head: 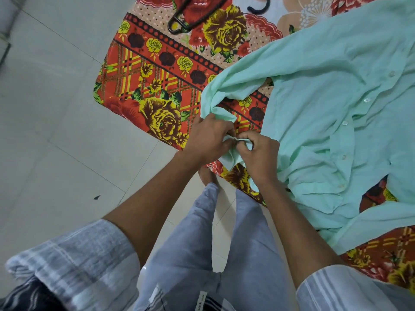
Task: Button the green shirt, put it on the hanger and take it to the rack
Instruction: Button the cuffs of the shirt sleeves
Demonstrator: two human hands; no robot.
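**Sleeve cuff being buttoned at the edge of the bed**

The green shirt (pixel 332 113) is spread front-up on a floral bedsheet (pixel 157 81), with its near sleeve drawn out toward the bed's edge. The cuff (pixel 232 142) at the end of that sleeve is pinched between both hands: the left hand (pixel 208 136) is curled round the bunched fabric on one side, and the right hand (pixel 260 153) is curled on the other, thumb and fingertips pressed together where the two flaps meet. Whether the cuff button is already through its hole cannot be told, since the fingers cover it. Several white buttons (pixel 344 123) are seen down the placket; they appear to be fastened, though this is a judgement. A dark hanger (pixel 179 21) is laid at the far end of the sheet, well apart from the hands and not yet used.

For the step to be done well, the buttonhole side should be held taut and flat by one hand, while the button is tilted on edge and eased through by the other. The fabric is best kept from twisting, and the fastening should be checked by a light tug before the cuff is released.
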